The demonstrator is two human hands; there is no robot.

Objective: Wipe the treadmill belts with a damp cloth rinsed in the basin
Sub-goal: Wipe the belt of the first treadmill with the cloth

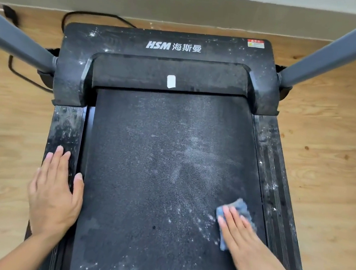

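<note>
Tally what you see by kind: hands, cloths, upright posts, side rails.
Bare hands: 2, left hand and right hand
Crumpled blue-grey cloth: 1
Grey metal upright posts: 2
Black ribbed side rails: 2
Total: 7

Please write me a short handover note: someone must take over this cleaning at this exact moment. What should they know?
Left hand: flat on the left side rail, holding nothing.
Right hand: flat, pressing the blue cloth onto the belt near its right edge.
Done: hard to tell; white dust covers most of the belt.
Left: wipe the belt's middle and near end. Basin not in view.
</note>
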